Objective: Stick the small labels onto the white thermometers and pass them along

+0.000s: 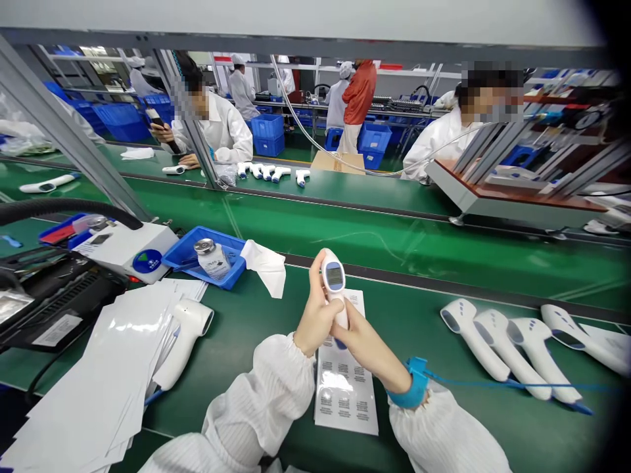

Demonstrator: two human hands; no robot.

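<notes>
A white infrared thermometer [334, 266] with a grey screen in a blue frame is held upright over the bench, its screen facing me. My left hand [314, 322] is closed around it, with fingers up along the side of its head. Lower down, my right hand [359, 334] grips the handle. A blue wrist strap [413, 384] with a cord circles my right wrist. Beneath the hands lies a sheet of printed labels [346, 401], partly covered by them. Several more thermometers [476, 338] rest on the right, and another thermometer [185, 341] lies left on white sheets [93, 368].
A blue tray [231, 279] holds a metal-capped bottle [211, 257]; a white tissue [266, 266] hangs over its edge. Left of it stands a white box-shaped device [123, 249] with a black hose. Beyond the green conveyor belt [296, 233], co-workers sit near several thermometers [269, 172].
</notes>
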